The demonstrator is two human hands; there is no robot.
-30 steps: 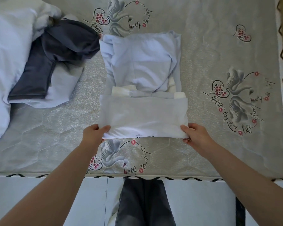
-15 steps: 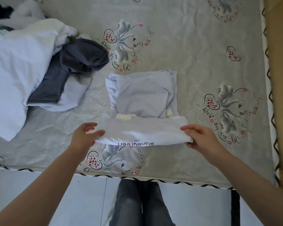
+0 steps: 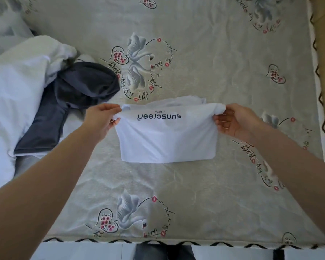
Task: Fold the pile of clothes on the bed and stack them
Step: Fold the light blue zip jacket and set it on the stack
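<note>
One bed (image 3: 223,76) with swan-and-heart print fills the view; unfolded pile of white and dark grey clothes (image 3: 45,94) lies at its left side. White garment (image 3: 167,139) printed "sunscreen" sits mid-bed, part-folded, its far edge lifted. Left hand (image 3: 101,119) and right hand (image 3: 233,121) each pinch one top corner, hands well apart.

A grey swan-and-heart printed mattress (image 3: 214,76) above a pale floor (image 3: 79,252).
</note>
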